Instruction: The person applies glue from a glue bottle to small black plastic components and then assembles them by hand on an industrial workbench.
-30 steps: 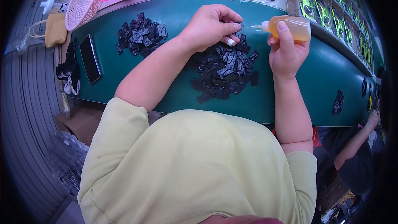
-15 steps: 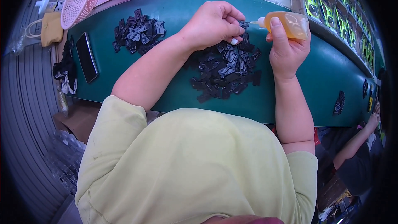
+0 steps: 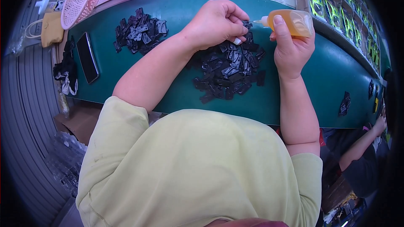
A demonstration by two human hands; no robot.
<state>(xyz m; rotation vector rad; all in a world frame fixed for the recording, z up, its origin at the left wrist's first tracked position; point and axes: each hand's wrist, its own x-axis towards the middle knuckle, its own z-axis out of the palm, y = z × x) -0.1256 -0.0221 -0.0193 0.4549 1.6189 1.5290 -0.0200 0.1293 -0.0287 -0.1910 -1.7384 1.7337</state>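
Observation:
My left hand [image 3: 216, 22] pinches a small black part [image 3: 247, 25] above a heap of black plastic parts [image 3: 229, 71] on the green belt [image 3: 181, 12]. In my right hand [image 3: 292, 48] is a small squeeze bottle of amber liquid [image 3: 294, 21], lying sideways. Its thin nozzle points left and touches the pinched part. A second pile of black parts [image 3: 139, 35] lies further left on the belt.
A dark phone [image 3: 87, 57] lies flat at the belt's left end beside black-and-white cloth [image 3: 65, 73]. Pink baskets [image 3: 80, 0] stand at the far left. A rack of green packages [image 3: 336, 12] runs along the right. Another person's arm [image 3: 362, 147] shows at lower right.
Both hands have risen slightly in the picture. The bottle's nozzle has closed on the part pinched in my left hand.

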